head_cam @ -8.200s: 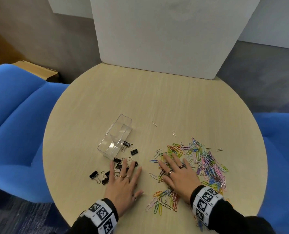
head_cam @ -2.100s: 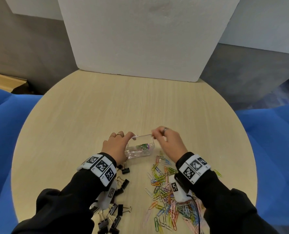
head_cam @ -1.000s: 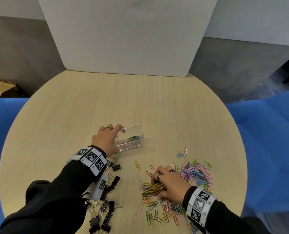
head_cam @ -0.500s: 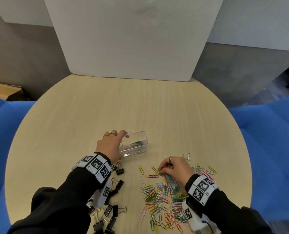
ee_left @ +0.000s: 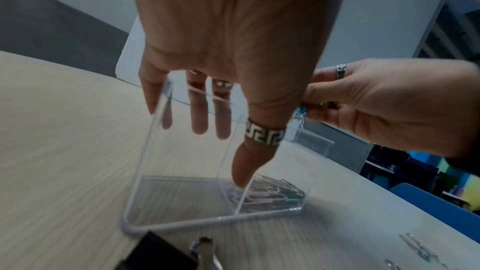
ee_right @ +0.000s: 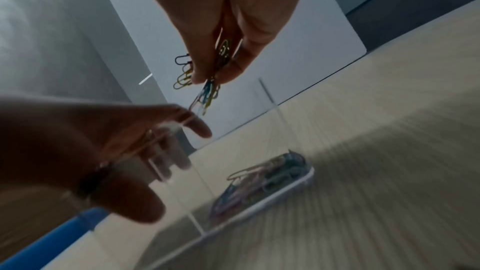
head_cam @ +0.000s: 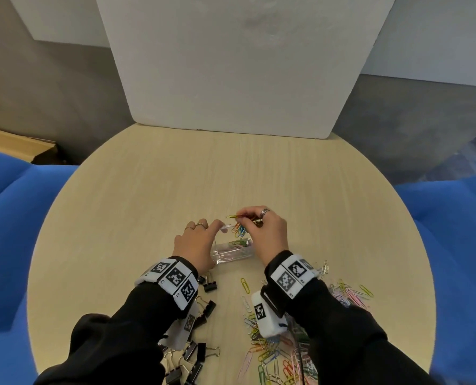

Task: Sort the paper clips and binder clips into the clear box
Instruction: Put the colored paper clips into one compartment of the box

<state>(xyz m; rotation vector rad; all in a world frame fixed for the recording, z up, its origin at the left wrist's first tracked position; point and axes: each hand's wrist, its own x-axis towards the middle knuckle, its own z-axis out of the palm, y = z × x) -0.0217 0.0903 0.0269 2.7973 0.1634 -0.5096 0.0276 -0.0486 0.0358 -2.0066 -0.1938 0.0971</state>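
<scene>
A small clear box [head_cam: 232, 257] stands on the round table, with coloured paper clips [ee_left: 270, 194] lying in its right compartment. My left hand [head_cam: 203, 236] grips the box's left end, thumb [ee_left: 249, 163] on the near side and fingers on the far side. Directly above the box my right hand [head_cam: 249, 222] pinches a bunch of coloured paper clips [ee_right: 205, 93] that dangles from the fingertips. The loose paper clip pile [head_cam: 281, 357] lies near the front edge under my right forearm. Black binder clips [head_cam: 195, 357] lie under my left forearm.
The wooden table [head_cam: 231, 176] is bare beyond the box. A white foam board [head_cam: 239, 65] stands at its far edge. Blue chairs [head_cam: 6, 218] flank the table on both sides. One binder clip [head_cam: 209, 286] and a yellow paper clip [head_cam: 245, 284] lie just in front of the box.
My right hand has risen from the paper clip pile with a bunch of clips and moved back and left over the box. My left hand has stayed on the box.
</scene>
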